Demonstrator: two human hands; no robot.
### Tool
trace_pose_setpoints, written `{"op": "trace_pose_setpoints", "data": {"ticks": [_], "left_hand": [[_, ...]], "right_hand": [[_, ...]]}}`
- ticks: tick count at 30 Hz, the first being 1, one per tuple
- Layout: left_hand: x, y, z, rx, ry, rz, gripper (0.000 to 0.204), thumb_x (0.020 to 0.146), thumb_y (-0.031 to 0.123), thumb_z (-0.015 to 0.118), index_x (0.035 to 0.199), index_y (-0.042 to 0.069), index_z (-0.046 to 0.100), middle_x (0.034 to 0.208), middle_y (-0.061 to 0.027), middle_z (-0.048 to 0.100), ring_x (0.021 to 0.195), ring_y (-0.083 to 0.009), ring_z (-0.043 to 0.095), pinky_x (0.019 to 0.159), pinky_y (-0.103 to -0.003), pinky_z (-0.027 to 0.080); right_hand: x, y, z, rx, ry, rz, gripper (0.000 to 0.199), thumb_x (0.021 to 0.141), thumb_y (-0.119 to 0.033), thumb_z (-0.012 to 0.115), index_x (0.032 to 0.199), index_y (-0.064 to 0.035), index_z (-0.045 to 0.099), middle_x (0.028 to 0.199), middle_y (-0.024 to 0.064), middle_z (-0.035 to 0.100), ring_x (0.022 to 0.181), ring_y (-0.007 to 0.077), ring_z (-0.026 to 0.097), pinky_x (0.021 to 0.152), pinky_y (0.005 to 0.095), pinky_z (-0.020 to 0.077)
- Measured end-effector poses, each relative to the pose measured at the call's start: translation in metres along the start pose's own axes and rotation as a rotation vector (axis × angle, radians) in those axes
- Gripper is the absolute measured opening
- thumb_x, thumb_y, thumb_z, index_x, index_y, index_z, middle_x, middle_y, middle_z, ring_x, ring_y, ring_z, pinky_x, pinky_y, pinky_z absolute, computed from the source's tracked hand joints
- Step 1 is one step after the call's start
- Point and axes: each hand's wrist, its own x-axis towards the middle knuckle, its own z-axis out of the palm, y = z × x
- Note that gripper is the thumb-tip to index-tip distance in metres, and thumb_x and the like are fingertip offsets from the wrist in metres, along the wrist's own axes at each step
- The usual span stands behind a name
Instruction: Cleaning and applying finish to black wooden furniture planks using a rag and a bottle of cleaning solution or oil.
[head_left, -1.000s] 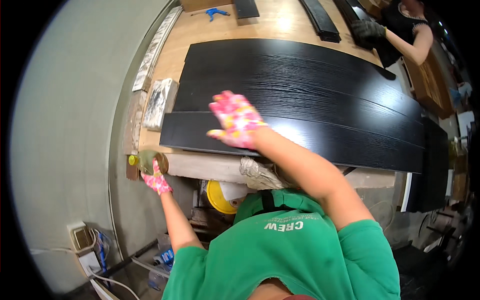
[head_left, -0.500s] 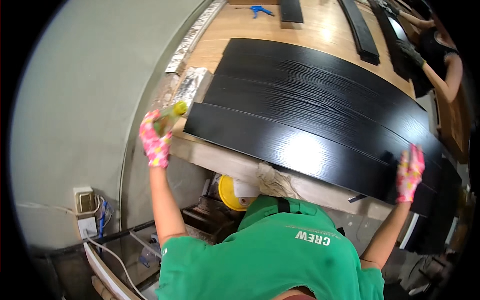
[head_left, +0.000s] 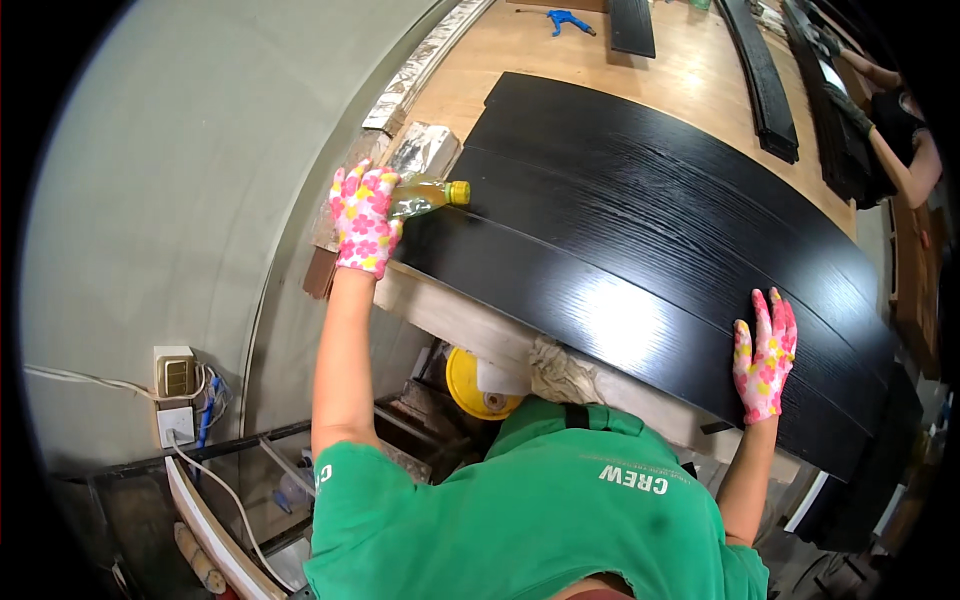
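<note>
Three long black wood-grain boards [head_left: 600,190] lie side by side on the workbench in front of me. At their left end my left hand [head_left: 365,222], in a pink flowered glove, is closed around a clear plastic bottle [head_left: 420,197]. The bottle is tipped on its side, its yellow cap pointing right over the boards; it holds some yellowish liquid. My right hand [head_left: 767,355], gloved alike, rests on the right part of the boards with fingers stretched out. Its palm is hidden from view.
A blue air gun [head_left: 570,20] and more black boards [head_left: 760,85] lie farther back on the wooden bench top [head_left: 680,70]. Another person's gloved hands [head_left: 848,105] work at the far right. A rag [head_left: 562,372] hangs at the near edge, above a yellow bucket [head_left: 468,385].
My left hand has moved right and up with the bottle, which now lies more level over the boards' end. My right hand has shifted left along the boards.
</note>
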Motion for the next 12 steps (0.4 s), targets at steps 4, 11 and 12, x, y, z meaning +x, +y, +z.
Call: {"op": "trace_pose_setpoints", "data": {"ticks": [4,11,12], "left_hand": [[0.008,0.018,-0.012,-0.028,-0.007,0.031,0.057,0.053,0.004,0.077,0.107,0.014,0.060,0.118,-0.0021,0.060,0.128,-0.0284,0.045,0.113,-0.052,0.024],[0.009,0.024,-0.014,0.002,0.033,0.169,0.061,0.051,0.002,0.074,0.108,0.015,0.060,0.116,-0.0032,0.060,0.126,-0.0305,0.046,0.111,-0.056,0.025],[0.009,0.025,-0.013,0.015,0.034,0.170,0.062,0.050,0.003,0.075,0.109,0.015,0.060,0.116,-0.0033,0.060,0.126,-0.0310,0.046,0.111,-0.056,0.024]], "right_hand": [[0.001,0.001,0.001,-0.011,-0.003,-0.004,0.047,0.088,-0.019,0.063,0.133,-0.0144,0.053,0.141,0.0129,0.045,0.131,0.0357,0.039,0.109,0.0457,0.0321],[0.000,0.005,0.005,-0.013,-0.009,-0.010,0.049,0.088,-0.020,0.064,0.135,-0.0157,0.052,0.143,0.0122,0.044,0.132,0.0353,0.039,0.109,0.0458,0.0316],[0.000,0.006,0.006,-0.020,-0.010,-0.014,0.049,0.088,-0.021,0.064,0.135,-0.0158,0.051,0.143,0.0121,0.044,0.132,0.0355,0.038,0.110,0.0459,0.0313]]}}
